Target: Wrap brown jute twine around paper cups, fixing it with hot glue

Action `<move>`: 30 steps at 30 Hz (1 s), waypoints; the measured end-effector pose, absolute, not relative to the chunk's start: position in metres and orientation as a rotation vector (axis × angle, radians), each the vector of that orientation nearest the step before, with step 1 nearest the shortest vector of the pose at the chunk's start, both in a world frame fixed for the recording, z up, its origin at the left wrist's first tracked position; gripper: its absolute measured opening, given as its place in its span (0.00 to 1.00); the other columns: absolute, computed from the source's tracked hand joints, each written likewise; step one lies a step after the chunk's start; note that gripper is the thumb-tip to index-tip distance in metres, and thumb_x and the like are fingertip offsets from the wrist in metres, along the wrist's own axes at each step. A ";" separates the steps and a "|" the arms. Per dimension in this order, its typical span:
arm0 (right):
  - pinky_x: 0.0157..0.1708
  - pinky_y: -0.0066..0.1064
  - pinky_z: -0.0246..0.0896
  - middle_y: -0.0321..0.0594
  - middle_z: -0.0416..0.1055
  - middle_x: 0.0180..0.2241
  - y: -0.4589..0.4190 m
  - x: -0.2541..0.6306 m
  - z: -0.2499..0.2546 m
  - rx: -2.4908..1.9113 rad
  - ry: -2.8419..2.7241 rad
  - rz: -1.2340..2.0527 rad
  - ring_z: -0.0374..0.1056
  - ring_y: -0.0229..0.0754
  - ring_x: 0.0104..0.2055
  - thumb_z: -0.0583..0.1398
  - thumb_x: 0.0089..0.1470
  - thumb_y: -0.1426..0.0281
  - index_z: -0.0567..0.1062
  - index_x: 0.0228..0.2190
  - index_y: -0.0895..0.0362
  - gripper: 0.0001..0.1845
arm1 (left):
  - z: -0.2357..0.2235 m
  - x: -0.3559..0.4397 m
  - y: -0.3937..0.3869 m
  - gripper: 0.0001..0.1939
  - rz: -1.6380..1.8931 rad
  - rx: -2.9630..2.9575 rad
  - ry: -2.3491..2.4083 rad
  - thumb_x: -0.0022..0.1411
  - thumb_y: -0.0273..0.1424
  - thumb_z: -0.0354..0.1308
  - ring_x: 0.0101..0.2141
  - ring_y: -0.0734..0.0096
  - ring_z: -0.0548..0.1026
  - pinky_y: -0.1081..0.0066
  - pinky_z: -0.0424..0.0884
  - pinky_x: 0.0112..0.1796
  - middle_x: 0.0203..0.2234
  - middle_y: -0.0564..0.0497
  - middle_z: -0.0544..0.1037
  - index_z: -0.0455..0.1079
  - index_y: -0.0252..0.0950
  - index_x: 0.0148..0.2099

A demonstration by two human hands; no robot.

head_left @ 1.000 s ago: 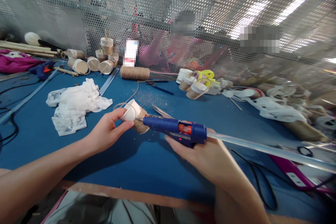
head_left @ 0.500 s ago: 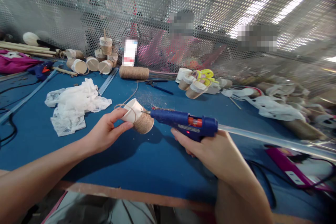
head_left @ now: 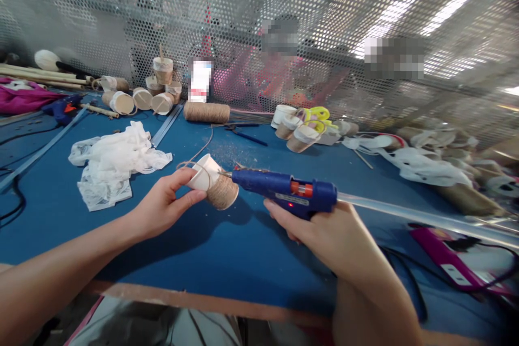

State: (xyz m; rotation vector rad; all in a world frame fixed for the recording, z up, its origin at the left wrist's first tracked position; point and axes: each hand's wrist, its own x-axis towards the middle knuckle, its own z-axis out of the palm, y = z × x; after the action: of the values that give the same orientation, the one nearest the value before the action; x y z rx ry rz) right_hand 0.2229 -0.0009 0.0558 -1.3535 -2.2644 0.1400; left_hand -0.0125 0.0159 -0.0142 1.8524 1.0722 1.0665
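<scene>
Thumb and fingers of my left hand [head_left: 174, 197] pinch the rim of a white paper cup [head_left: 207, 170], which is tilted above the blue table. Brown twine [head_left: 222, 193] is wound round the cup's lower part, and a loose strand loops by the rim and runs back toward the twine spool [head_left: 206, 112]. My right hand [head_left: 320, 227] is closed round a blue hot glue gun [head_left: 284, 189] with a red light lit on its side. Its nozzle points left, at the cup where the twine meets the bare white; whether it touches, I cannot tell. A long clear glue stick [head_left: 405, 213] sticks out behind the gun.
White lace [head_left: 117, 165] lies crumpled on the left. Twine-covered cups [head_left: 162, 101] are grouped at the back, others [head_left: 302, 138] right of centre. Pliers [head_left: 249, 136] lie mid-table. A second glue gun [head_left: 62, 110] rests far left, a magenta power strip [head_left: 440, 257] right. Perforated metal mesh stands behind.
The glue gun has drawn back rightward and slightly up along the cup, uncovering more wound twine. My left hand keeps its hold on the cup. The last half second shows hardly any movement.
</scene>
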 end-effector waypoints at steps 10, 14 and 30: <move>0.22 0.26 0.62 0.32 0.69 0.17 -0.006 0.208 0.050 -1.352 -2.272 0.248 0.66 0.37 0.20 0.54 0.49 0.69 0.72 0.21 0.53 0.09 | -0.010 -0.011 0.016 0.08 1.035 1.821 1.145 0.57 0.33 0.51 0.29 0.71 0.68 0.73 0.65 0.33 0.27 0.51 0.72 0.67 0.33 0.35; 0.24 0.27 0.63 0.32 0.70 0.18 -0.007 0.205 0.048 -1.397 -2.208 0.263 0.66 0.38 0.20 0.57 0.47 0.69 0.70 0.20 0.53 0.07 | -0.010 -0.011 0.017 0.08 1.046 1.813 1.132 0.57 0.33 0.51 0.29 0.72 0.67 0.73 0.64 0.33 0.27 0.51 0.72 0.67 0.33 0.34; 0.16 0.26 0.52 0.34 0.66 0.12 0.002 0.234 0.054 -1.071 -2.650 -0.334 0.60 0.37 0.14 0.46 0.47 0.77 0.78 0.31 0.54 0.21 | -0.016 -0.015 0.016 0.06 1.095 1.847 0.919 0.59 0.29 0.50 0.35 0.70 0.66 0.71 0.64 0.39 0.33 0.48 0.70 0.66 0.32 0.35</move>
State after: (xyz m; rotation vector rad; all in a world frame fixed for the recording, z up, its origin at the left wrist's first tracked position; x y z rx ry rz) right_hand 0.2341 0.0024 0.0544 -1.0706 -2.6505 -0.3345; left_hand -0.0152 0.0162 -0.0157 1.8466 0.9189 1.0953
